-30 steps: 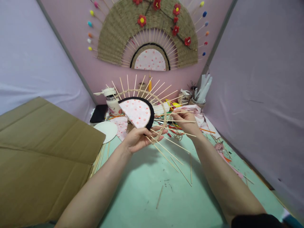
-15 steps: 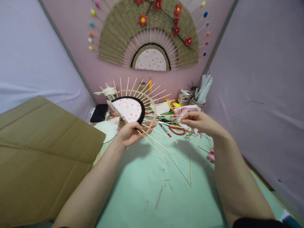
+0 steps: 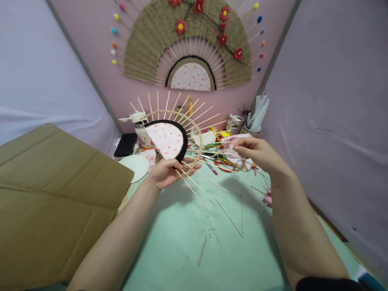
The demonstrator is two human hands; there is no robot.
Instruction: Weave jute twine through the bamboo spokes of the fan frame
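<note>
The half-round fan (image 3: pixel 185 141) of dotted cloth (image 3: pixel 166 140) and thin sticks (image 3: pixel 167 102) sits in the left hand (image 3: pixel 166 173), right hand (image 3: pixel 253 151) pinched nearby.

On the right, a black sleeve (image 3: pixel 323 284) shows, its edge gently curved. The left forearm (image 3: pixel 121 230), right forearm (image 3: pixel 298 218), left hand (image 3: pixel 165 173) and right hand (image 3: pixel 256 151) are bare

Cardboard (image 3: pixel 60 194) sat left of the fan frame (image 3: pixel 166 139).
Behind, a phone (image 3: pixel 125 144) lay left of a bottle (image 3: pixel 141 135); a jar (image 3: pixel 235 125) stood right.
</note>
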